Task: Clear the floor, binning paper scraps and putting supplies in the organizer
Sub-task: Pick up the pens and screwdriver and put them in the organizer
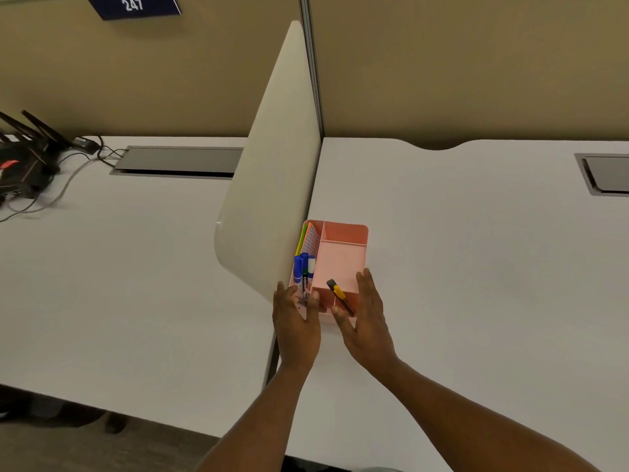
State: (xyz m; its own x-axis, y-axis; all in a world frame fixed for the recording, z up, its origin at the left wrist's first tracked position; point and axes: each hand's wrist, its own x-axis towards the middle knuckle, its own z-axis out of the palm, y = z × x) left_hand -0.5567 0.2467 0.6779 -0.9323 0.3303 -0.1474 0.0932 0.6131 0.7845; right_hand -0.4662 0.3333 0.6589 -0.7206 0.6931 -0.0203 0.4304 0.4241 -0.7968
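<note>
A pink organizer (343, 240) with several compartments stands on the white desk, right beside the cream divider panel. Its left slot holds blue and green markers (304, 272) and coloured sticky notes (308, 237). A yellow and black utility knife (340, 296) leans in the near right compartment. My left hand (296, 321) grips the organizer's near left corner, thumb over the rim. My right hand (366, 318) clasps its near right side, fingers along the outer wall and thumb by the knife.
The cream divider panel (269, 185) splits two white desks (476, 250). A black router with antennas and cables (23, 158) sits far left. Grey cable trays (177, 161) are set into both desks. Brown floor (85, 447) shows below the left desk's edge.
</note>
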